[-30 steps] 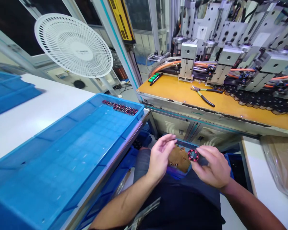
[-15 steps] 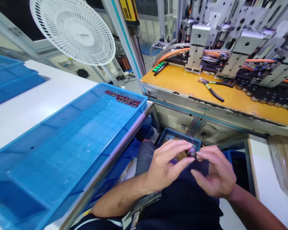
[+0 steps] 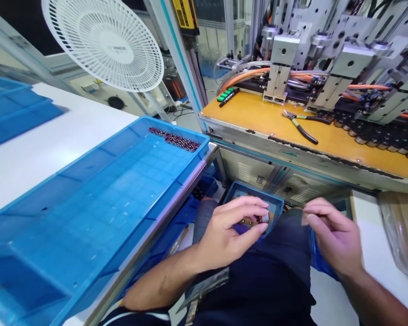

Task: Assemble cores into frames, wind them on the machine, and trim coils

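Between the thumb and fingertips of my left hand (image 3: 227, 226) is a small motor stator (image 3: 264, 218), a grey ring with dark red windings, held over my lap. My right hand (image 3: 338, 237) is apart from it, off to the right above my thigh. Its thumb and fingers are pressed together, and whatever may be in the pinch is too small to make out. Beneath the left hand is a small blue bin (image 3: 278, 203), partly hidden by that hand, with small parts in it. Similar red-and-black stators (image 3: 182, 142) lie in rows at the far end of a large blue tray (image 3: 122, 181).
A white fan (image 3: 112, 47) stands behind the tray. On the machine's yellow worktop (image 3: 255, 115) lie cutting pliers (image 3: 301, 124), a black marker (image 3: 229, 98) and a row of dark cylindrical parts (image 3: 381, 136). A clear plastic bag (image 3: 403, 231) is at the right.
My right hand has left the stator and moved right, its fingers closing together. My left hand has shifted slightly left with the stator. The pink wire end above it no longer shows.
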The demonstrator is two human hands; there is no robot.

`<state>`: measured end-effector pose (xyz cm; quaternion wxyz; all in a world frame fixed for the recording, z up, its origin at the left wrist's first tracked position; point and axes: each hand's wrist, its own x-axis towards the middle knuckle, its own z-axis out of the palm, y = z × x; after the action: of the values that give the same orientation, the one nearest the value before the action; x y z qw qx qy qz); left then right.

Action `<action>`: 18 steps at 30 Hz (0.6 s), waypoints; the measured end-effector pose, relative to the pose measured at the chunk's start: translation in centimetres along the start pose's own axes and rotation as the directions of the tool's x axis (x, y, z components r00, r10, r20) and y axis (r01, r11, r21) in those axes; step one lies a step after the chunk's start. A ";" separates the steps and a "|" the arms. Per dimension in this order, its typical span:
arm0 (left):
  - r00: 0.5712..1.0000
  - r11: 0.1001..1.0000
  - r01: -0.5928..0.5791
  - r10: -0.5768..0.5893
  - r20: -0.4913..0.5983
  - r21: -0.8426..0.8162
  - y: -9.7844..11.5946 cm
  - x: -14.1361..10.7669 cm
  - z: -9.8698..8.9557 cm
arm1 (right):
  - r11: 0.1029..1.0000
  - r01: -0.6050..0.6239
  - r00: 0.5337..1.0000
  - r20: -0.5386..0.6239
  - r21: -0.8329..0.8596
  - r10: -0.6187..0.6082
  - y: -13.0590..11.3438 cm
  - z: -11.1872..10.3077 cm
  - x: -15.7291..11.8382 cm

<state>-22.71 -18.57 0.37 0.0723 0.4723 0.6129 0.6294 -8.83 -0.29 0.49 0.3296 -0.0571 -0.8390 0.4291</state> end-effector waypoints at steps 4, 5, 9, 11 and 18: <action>0.985 0.986 -0.114 0.096 0.145 0.121 0.7 0.5 -0.3 | 0.701 0.599 0.801 0.307 -0.387 -0.514 -1.6 -2.0 2.5; 0.980 0.984 -0.132 0.111 0.166 0.121 0.9 0.5 -0.2 | 0.611 0.694 0.718 0.413 -0.380 -0.560 -2.1 -2.0 3.1; 0.980 0.983 -0.140 0.120 0.160 0.117 1.0 0.3 -0.2 | 0.663 0.690 0.688 0.551 -0.292 -0.473 -2.9 -1.0 4.3; 0.983 0.988 -0.124 0.109 0.148 0.096 0.8 0.0 -0.4 | 0.866 0.469 0.750 0.596 -0.174 -0.286 -3.3 -0.4 4.2; 0.987 0.989 -0.144 0.141 0.076 0.027 0.4 -0.7 -0.8 | 0.977 0.160 0.750 0.661 -0.142 -0.027 -1.8 -1.9 9.4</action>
<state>-22.71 -19.74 0.52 0.0420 0.5391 0.5845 0.6049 -14.68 3.42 7.35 0.0293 0.1076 -0.9399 0.3228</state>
